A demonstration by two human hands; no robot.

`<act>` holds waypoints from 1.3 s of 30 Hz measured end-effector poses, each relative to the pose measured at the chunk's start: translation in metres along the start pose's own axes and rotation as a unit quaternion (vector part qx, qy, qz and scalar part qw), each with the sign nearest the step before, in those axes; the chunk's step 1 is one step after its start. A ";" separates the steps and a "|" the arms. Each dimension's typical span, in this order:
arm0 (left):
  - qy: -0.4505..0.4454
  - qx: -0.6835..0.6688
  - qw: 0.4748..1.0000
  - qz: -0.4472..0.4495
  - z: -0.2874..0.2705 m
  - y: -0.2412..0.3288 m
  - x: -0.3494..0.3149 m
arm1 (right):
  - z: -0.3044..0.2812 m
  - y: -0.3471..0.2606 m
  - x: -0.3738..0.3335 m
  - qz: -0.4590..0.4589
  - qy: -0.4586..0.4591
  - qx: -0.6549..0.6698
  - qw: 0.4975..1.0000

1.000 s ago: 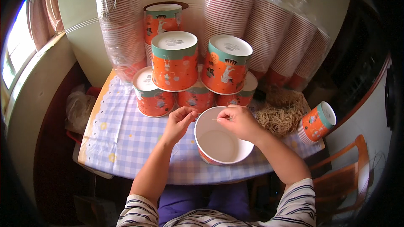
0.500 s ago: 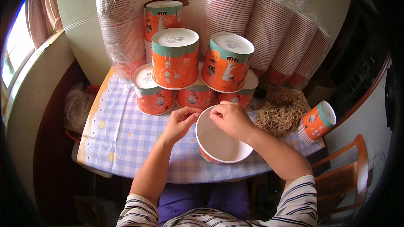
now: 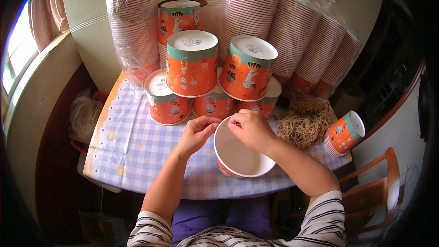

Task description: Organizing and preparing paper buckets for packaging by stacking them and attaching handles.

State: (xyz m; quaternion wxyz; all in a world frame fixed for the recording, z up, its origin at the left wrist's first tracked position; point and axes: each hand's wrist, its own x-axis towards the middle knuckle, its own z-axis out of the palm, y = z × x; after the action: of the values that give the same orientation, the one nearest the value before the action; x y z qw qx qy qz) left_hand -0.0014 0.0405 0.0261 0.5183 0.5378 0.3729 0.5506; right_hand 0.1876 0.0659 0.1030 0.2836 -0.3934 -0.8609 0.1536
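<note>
An orange paper bucket [image 3: 244, 164] with a white inside stands tilted toward me near the table's front edge, its mouth up. My left hand [image 3: 197, 132] is at the outside of its far left rim, thumb and fingertips pinched together. Over the mouth, my right hand [image 3: 250, 127] pinches too, its fingertips just inside that same rim. A short, thin strand of string shows between the fingertips of both hands; most of it is hidden. Right of the bucket lies a tangled heap of tan strings [image 3: 299, 128].
Behind my hands, upside-down orange and green buckets [image 3: 192, 71] are stacked in two tiers. Tall bagged stacks of nested buckets [image 3: 132, 32] line the wall. A smaller nested stack [image 3: 343, 132] sits at the checked table's [image 3: 137, 155] right edge, beside a wooden chair [image 3: 375, 192].
The pinched fingertips stay at the bucket's rim and have barely moved. The whole view has shifted very slightly.
</note>
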 end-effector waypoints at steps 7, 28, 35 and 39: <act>-0.008 0.038 0.999 0.016 -0.002 -0.004 0.000 | 0.005 0.003 0.001 0.009 -0.014 -0.014 1.000; -0.075 -0.012 0.994 -0.074 -0.025 0.010 -0.004 | -0.029 -0.041 -0.004 0.092 -0.194 0.013 0.977; -0.197 -0.195 0.949 -0.154 -0.031 0.018 -0.008 | -0.043 -0.073 -0.072 -0.061 -0.175 -0.162 0.969; -0.243 -0.194 0.936 -0.163 -0.032 0.010 -0.008 | -0.036 -0.057 -0.079 -0.086 -0.101 -0.193 0.972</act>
State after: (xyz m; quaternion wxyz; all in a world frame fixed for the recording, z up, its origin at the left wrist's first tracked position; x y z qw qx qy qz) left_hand -0.0355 0.0353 0.0296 0.7699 0.4763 0.2042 0.3724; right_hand 0.2181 -0.0296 0.1300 0.1256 -0.3479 -0.9291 -0.0015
